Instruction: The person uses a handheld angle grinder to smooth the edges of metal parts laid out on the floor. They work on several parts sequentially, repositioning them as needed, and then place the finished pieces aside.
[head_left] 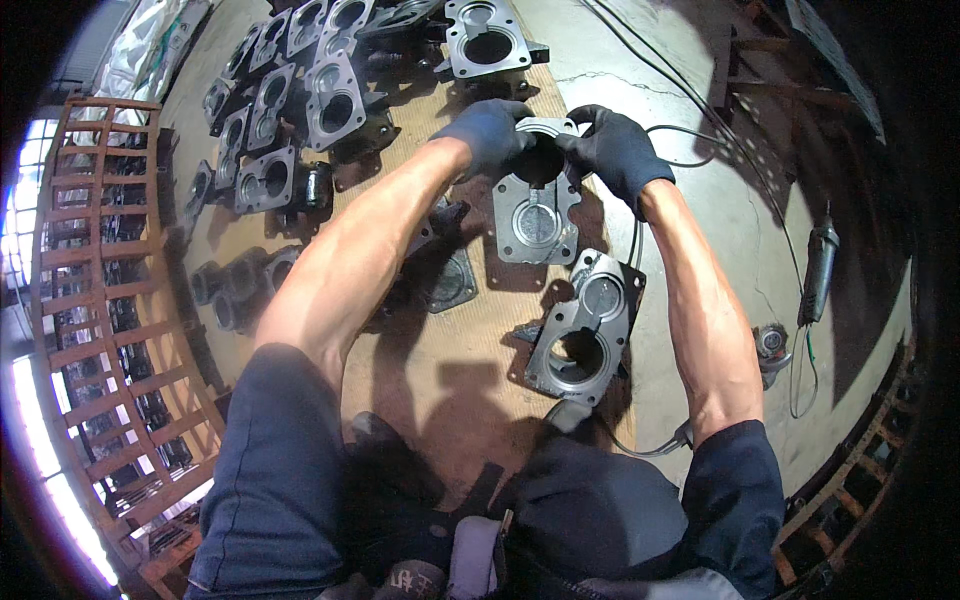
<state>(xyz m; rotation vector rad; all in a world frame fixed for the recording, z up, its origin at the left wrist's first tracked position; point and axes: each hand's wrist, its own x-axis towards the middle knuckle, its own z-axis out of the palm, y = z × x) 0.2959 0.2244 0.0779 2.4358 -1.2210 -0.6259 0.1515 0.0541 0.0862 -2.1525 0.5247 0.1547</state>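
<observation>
Dark gloves cover both my hands. A grey metal casting [508, 222], with a flat flange, a large round opening and a round recessed face, stands in front of me. My left hand [487, 138] is closed on the left side of its far end, beside the opening. On the opposite side of that end, my right hand [620, 155] grips the rim with bent fingers. The casting's underside is hidden. A similar casting [590, 320] lies tilted on the board just nearer to me, apart from both hands.
Several like castings [268, 180] crowd the far left of the wooden board [420, 365]; another casting [487, 15] lies at the far end. To the right, a corded hand-held power tool [820, 270] and black cables lie on concrete. A rusty metal rack [95, 355] borders the left.
</observation>
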